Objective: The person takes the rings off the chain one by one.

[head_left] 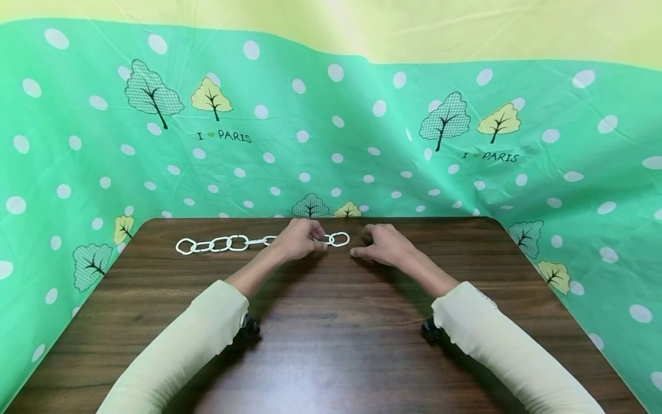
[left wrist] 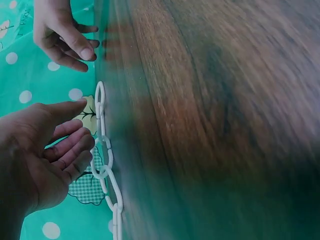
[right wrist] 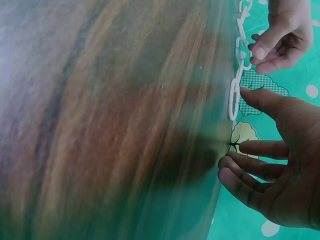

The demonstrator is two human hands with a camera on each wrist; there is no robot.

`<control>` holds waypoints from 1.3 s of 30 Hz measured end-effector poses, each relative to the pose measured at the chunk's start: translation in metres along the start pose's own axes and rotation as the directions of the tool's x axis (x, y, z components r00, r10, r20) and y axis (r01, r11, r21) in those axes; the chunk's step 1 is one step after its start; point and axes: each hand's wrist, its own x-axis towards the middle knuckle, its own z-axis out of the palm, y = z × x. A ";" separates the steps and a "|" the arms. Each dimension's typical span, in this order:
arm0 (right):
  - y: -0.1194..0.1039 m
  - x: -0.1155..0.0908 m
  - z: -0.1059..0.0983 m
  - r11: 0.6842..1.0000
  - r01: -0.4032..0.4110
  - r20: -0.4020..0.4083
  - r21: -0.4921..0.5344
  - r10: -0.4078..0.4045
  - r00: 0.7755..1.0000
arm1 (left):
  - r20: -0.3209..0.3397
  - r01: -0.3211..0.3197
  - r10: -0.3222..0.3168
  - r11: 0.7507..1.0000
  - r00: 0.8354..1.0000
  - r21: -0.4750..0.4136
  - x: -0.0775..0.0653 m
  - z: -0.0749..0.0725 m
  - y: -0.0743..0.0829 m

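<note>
Where the bench (head_left: 336,333) ends at its far edge, we see a white chain (head_left: 256,242) laid along that edge, its long axis running left to right from near the far left corner to about the middle. The left hand (head_left: 299,238) is the nearer of the two, reaching across the chain's right-hand part. The right hand (head_left: 387,244) is just beyond the chain's right end, so the end link (right wrist: 233,102) lies between the two hands, with a narrow gap to the right fingers in the head view. We find both hands with fingers loosely bent and thumbs spread away from them, neither clamped on anything.

Some links are hidden from us behind the left hand, and we cannot tell whether its fingertips touch them. The right fingertips blur in the head view, and both wrist views cut off the chain's left end.
</note>
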 end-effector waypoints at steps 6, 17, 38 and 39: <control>-0.003 0.003 0.002 0.999 0.007 0.004 0.034 -0.007 1.000 | -0.034 0.053 -0.053 0.999 0.998 -0.014 -0.005 0.000 0.017; 0.000 0.019 0.011 0.998 0.022 0.008 0.067 -0.023 1.000 | -0.078 0.136 -0.141 0.988 0.987 -0.066 -0.006 0.004 0.033; 0.014 0.059 0.028 0.961 -0.137 0.003 0.239 0.140 0.990 | -0.096 0.158 -0.156 0.987 0.983 0.014 0.051 0.030 -0.014; 0.008 0.056 0.024 0.960 -0.142 0.010 0.240 0.144 0.990 | -0.081 0.167 -0.166 0.986 0.983 0.015 0.050 0.027 -0.010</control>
